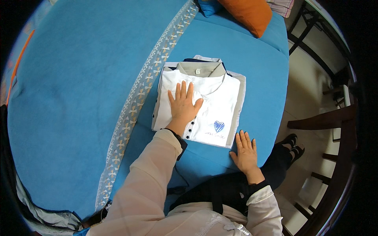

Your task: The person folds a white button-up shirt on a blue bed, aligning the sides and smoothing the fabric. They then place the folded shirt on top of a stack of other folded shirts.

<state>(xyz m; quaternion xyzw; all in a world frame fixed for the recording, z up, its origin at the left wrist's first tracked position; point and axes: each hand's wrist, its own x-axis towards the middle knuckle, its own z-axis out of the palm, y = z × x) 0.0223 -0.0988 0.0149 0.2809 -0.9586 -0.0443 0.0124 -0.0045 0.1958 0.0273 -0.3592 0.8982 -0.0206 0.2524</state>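
Note:
A folded white shirt [226, 103] tops a stack of folded clothes, its front marked with a blue heart print, lettering and a row of dark buttons. Beneath it, a grey-beige collar [183, 69] and navy and pale edges stick out at the far side. My left hand [184, 103] rests flat on the white shirt, fingers spread, with nothing in its grasp. Just off the stack's near right corner, my right hand [245, 153] lies palm down on the blue cover [262, 88], holding nothing.
A patterned lace-like strip [141, 91] runs along the blue surface left of the stack. An orange cushion [248, 14] and a blue cushion [209, 6] sit at the far end. Dark wooden furniture [324, 118] stands on the tiled floor [298, 88] at right.

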